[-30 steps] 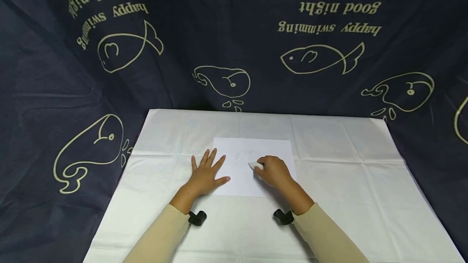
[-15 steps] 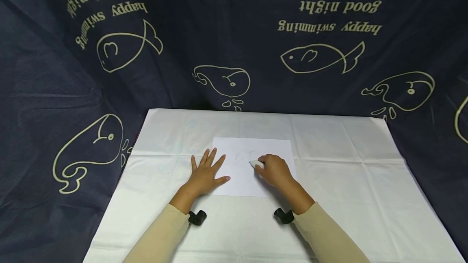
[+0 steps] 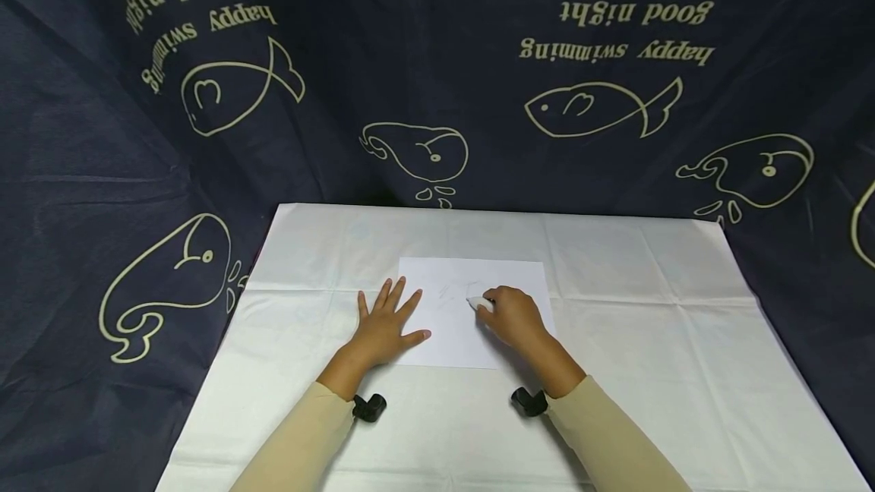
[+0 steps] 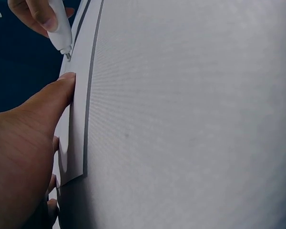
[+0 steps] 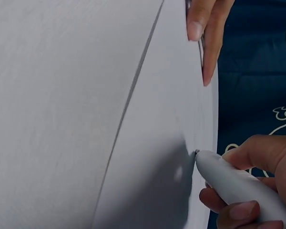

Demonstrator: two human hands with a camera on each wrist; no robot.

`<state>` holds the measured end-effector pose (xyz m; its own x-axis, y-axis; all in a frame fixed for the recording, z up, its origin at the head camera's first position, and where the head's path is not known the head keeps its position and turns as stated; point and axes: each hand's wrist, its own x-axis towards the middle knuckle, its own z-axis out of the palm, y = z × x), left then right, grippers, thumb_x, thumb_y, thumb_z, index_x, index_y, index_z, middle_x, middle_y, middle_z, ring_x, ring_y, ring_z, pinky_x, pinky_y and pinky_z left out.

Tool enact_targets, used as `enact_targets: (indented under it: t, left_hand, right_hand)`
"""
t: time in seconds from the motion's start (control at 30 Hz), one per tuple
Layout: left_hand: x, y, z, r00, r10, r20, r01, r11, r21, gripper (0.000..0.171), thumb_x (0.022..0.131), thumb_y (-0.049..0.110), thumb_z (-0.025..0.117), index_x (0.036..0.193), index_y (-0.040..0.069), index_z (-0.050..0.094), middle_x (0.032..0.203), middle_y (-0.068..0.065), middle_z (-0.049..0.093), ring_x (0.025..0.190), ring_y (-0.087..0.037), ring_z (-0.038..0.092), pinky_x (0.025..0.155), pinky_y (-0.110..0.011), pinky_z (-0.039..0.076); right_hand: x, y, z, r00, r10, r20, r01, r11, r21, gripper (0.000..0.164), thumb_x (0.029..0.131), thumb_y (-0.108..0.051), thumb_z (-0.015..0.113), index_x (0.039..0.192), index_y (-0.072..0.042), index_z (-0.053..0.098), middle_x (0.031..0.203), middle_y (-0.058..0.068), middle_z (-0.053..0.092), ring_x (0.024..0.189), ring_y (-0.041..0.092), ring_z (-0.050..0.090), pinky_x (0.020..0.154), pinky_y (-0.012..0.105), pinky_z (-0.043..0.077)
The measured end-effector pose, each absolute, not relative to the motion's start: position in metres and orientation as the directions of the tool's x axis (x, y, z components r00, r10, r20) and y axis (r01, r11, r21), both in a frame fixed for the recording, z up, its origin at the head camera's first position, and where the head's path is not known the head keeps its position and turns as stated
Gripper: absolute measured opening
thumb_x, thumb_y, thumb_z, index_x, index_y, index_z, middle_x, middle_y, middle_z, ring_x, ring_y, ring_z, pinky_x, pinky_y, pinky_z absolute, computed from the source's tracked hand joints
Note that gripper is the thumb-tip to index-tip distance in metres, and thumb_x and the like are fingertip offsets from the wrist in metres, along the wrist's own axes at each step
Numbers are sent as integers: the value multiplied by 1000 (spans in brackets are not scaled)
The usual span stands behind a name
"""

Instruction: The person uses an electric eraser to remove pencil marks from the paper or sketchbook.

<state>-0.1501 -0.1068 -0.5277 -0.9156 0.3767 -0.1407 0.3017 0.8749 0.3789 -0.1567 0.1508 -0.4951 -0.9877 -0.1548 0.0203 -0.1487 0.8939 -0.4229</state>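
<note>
A white sheet of paper [image 3: 437, 351] lies on the white cloth, with faint marks across its upper middle. My left hand [image 3: 380, 332] rests on the sheet's left side, fingers spread and straight. My right hand [image 3: 517, 319] grips a white correction pen [image 3: 481, 303], thick-bodied with a small metal tip. In the head view the tip points left onto the paper, just below a faint curved line. The right wrist view shows the correction pen [image 5: 233, 179] slanting down, its tip right at the sheet. The left wrist view has the correction pen [image 4: 60, 31] just beyond my left thumb [image 4: 64, 90].
A creased white cloth [image 3: 649, 370] covers the table around the sheet. Behind and left of it hangs a dark blue fabric [image 3: 437, 36] printed with fish, whales and upside-down words. A small black device [image 3: 369, 408] sits at each wrist.
The correction pen's tip has moved slightly away from me and to the right over the paper, with my right hand following. My left hand has stayed in place.
</note>
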Motion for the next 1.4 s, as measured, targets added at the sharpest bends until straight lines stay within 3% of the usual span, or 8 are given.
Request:
enact_targets:
  t: [0.6, 0.83, 1.4]
  left_hand:
    - [-151, -107, -529, -918, 373, -135, 299, 874, 382, 80, 95, 63, 56, 161, 27, 28, 172, -11, 7, 159, -37, 0, 116, -77, -5]
    - [-151, -107, -529, -918, 372, -137, 296, 874, 386, 81, 95, 63, 57, 161, 27, 29, 172, -12, 8, 159, -37, 0, 116, -77, -5]
    - [-150, -108, -529, -917, 377, -129, 300, 867, 398, 81, 95, 62, 58, 161, 26, 29, 172, -12, 8, 159, -37, 0, 116, -77, -6]
  right_hand:
    - [-157, 148, -494, -986, -167, 23, -162, 900, -405, 28, 89, -23, 74, 107, -2, 78, 108, 16, 76, 102, 37, 72, 87, 49, 57]
    - [-157, 147, -495, -986, -156, 48, -163, 902, -400, 29, 91, -23, 73, 110, -2, 77, 103, 18, 76, 91, 34, 73, 78, 48, 58]
    - [-161, 147, -498, -984, -166, 69, -180, 907, -380, 28, 90, -23, 74, 108, -2, 77, 103, 18, 76, 91, 36, 73, 77, 49, 58]
